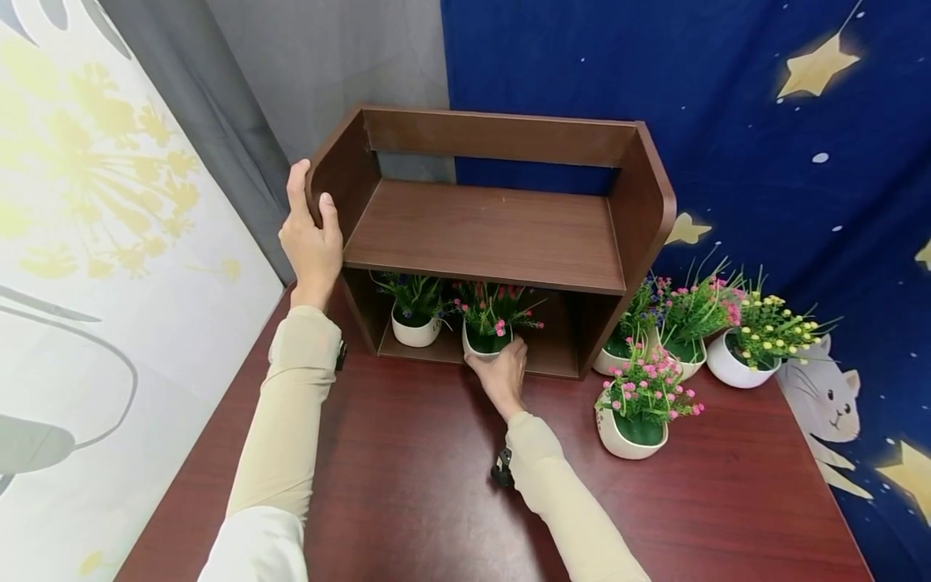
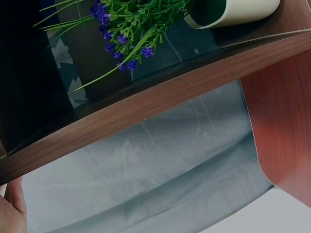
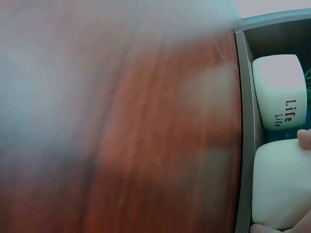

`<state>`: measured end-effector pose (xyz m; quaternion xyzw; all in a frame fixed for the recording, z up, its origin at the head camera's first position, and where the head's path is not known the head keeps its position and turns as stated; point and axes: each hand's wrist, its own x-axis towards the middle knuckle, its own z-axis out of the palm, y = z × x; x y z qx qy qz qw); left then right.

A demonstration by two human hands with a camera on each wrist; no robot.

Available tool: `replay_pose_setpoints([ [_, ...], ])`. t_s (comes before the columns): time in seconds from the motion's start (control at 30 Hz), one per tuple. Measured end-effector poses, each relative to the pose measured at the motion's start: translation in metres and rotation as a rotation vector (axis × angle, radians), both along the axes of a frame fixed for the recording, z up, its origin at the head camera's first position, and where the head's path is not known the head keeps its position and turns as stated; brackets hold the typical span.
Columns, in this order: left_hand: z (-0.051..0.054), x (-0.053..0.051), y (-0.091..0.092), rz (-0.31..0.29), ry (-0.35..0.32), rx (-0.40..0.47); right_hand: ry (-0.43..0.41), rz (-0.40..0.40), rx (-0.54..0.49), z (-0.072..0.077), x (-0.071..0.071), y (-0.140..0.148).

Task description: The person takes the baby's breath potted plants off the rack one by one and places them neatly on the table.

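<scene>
My left hand (image 1: pixel 313 246) grips the left side panel of a brown wooden shelf (image 1: pixel 487 234), its thumb on the inner side. In the left wrist view only part of that hand (image 2: pixel 12 213) shows, at the lower left corner. My right hand (image 1: pixel 502 374) holds a white pot (image 3: pixel 279 184) of pink and red flowers (image 1: pixel 490 307) in the lower compartment, fingers and thumb on opposite sides of the pot. To its left, inside the same compartment, stands a purple-flowered potted plant (image 1: pixel 414 311); its white pot (image 3: pixel 279 87) bears the word "Life".
Right of the shelf stand several more potted plants, among them a pink one (image 1: pixel 640 404) nearest the front and a yellow one (image 1: pixel 756 339) farthest right. The reddish-brown table (image 1: pixel 414 477) extends in front. Behind hangs a blue star-patterned curtain (image 1: pixel 727 97).
</scene>
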<state>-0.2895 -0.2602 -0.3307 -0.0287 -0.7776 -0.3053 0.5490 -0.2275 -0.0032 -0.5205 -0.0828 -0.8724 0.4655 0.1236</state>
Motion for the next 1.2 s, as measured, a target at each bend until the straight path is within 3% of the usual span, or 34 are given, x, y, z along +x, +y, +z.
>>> replay_pose_setpoints([
  [0.47, 0.0, 0.002, 0.003, 0.003, -0.003, -0.002, -0.009, 0.08, -0.002, 0.007, 0.054, 0.04],
  [0.93, 0.003, 0.002, 0.001, 0.008, 0.004, 0.008, 0.039, 0.252, 0.033, 0.013, 0.132, 0.092],
  [1.2, 0.002, 0.001, 0.002, 0.011, 0.003, 0.008, 0.015, 0.228, 0.082, 0.002, 0.174, 0.127],
])
